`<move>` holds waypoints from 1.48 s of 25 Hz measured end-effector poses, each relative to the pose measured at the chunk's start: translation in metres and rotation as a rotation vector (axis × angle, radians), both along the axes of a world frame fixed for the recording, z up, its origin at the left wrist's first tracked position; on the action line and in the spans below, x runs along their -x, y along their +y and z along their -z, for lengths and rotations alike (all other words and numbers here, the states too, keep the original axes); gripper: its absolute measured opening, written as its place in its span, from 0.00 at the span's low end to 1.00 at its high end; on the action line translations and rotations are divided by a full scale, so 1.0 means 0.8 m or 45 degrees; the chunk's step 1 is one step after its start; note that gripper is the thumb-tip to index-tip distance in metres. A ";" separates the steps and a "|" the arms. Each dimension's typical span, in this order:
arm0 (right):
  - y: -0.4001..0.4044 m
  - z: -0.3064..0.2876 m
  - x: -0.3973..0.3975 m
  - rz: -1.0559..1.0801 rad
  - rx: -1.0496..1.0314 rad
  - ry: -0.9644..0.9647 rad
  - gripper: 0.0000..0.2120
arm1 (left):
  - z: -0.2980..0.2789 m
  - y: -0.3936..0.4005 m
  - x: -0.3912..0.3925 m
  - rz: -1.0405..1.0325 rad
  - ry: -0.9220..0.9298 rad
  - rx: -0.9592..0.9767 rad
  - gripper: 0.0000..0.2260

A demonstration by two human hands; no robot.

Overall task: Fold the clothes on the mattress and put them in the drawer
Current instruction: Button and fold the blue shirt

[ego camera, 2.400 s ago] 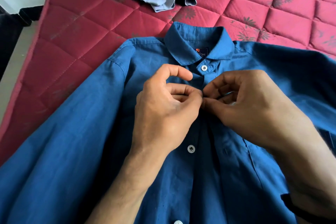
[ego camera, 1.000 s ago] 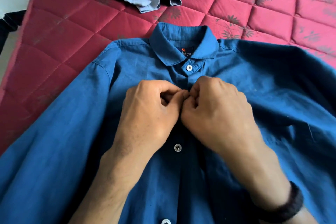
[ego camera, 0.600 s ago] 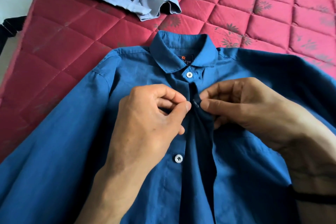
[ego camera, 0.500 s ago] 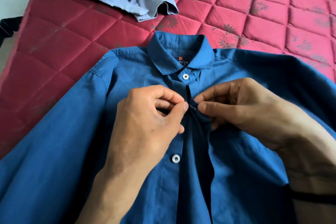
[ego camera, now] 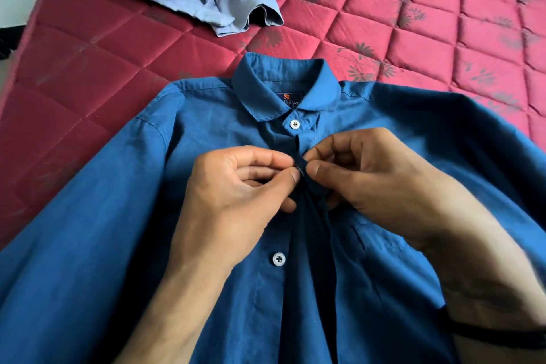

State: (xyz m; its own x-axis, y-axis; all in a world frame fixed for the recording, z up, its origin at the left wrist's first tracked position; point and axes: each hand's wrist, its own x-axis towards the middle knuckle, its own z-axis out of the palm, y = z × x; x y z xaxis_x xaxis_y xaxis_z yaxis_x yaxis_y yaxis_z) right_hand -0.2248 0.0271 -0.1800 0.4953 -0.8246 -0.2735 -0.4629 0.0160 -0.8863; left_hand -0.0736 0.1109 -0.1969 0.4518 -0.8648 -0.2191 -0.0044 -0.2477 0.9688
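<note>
Here, L hand (ego camera: 236, 192) & R hand (ego camera: 375, 183) both pinching blue shirt (ego camera: 103, 245) placket, red mattress (ego camera: 88, 74).

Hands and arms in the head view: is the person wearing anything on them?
Both forearms are bare, with no sleeves or gloves in view. The left hand has nothing on it. A thin black band circles the wrist of the right hand. No rings show on the fingers.

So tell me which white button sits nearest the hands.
The collar button, fastened just below the collar and right above both hands; the other button sits lower, by the left wrist.
</note>
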 end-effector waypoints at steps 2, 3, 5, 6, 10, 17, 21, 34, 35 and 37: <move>0.000 0.000 -0.001 0.025 0.033 0.034 0.05 | -0.001 0.000 -0.001 0.013 0.021 0.001 0.03; 0.000 -0.001 -0.001 0.029 0.043 0.042 0.05 | -0.002 0.000 -0.002 0.018 0.028 0.002 0.03; 0.000 -0.001 0.000 0.023 0.047 0.042 0.05 | -0.002 -0.001 -0.003 0.024 0.034 -0.006 0.03; 0.000 -0.001 0.000 0.010 0.039 0.031 0.05 | -0.001 -0.001 -0.003 0.028 0.037 -0.010 0.03; -0.005 -0.005 0.008 -0.021 -0.140 -0.136 0.06 | 0.000 -0.001 -0.005 0.038 0.016 -0.024 0.04; 0.008 -0.005 -0.009 0.012 -0.073 -0.176 0.03 | 0.002 0.002 -0.010 -0.009 -0.113 0.010 0.09; 0.011 -0.002 -0.014 0.078 0.101 -0.078 0.06 | 0.006 0.000 -0.008 -0.018 -0.122 0.000 0.08; 0.017 0.007 -0.021 0.126 0.345 0.098 0.08 | 0.018 -0.003 -0.006 -0.048 -0.108 0.111 0.02; 0.016 0.007 -0.020 0.114 0.323 0.082 0.08 | 0.018 -0.003 -0.005 -0.053 -0.113 0.137 0.03; 0.011 0.005 -0.015 0.095 0.214 -0.011 0.07 | 0.017 -0.003 -0.002 -0.058 -0.126 0.197 0.04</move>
